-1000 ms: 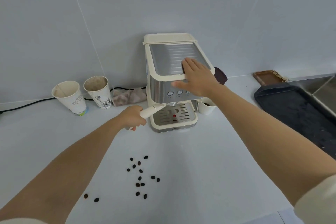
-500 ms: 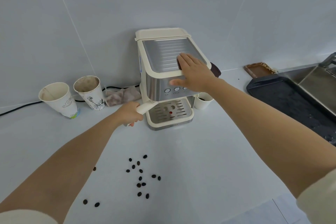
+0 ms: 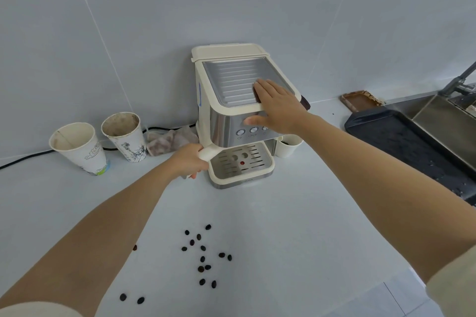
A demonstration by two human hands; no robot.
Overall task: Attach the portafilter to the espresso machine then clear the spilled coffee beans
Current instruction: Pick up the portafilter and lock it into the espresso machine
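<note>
A cream and steel espresso machine (image 3: pixel 226 123) stands against the tiled wall. My left hand (image 3: pixel 189 159) grips the cream handle of the portafilter (image 3: pixel 209 152), which reaches under the machine's front; its basket end is hidden there. My right hand (image 3: pixel 277 105) lies flat on the machine's top right edge, fingers on the ridged steel plate, thumb over the front panel by the buttons. Several dark coffee beans (image 3: pixel 203 252) lie scattered on the white counter in front of the machine, with two more (image 3: pixel 131 298) nearer me at the left.
Two used paper cups (image 3: pixel 79 149) (image 3: pixel 125 136) lean left of the machine, beside a crumpled cloth (image 3: pixel 171 141) and a black cable (image 3: pixel 25 159). A small white cup (image 3: pixel 287 148) stands right of the machine. A dark tray (image 3: pixel 412 147), a steel sink (image 3: pixel 448 116) and a brown dish (image 3: pixel 359 100) fill the right.
My left hand has swung the portafilter handle closer in under the machine's front left. My right hand stays pressed on the top. The camera has shifted slightly.
</note>
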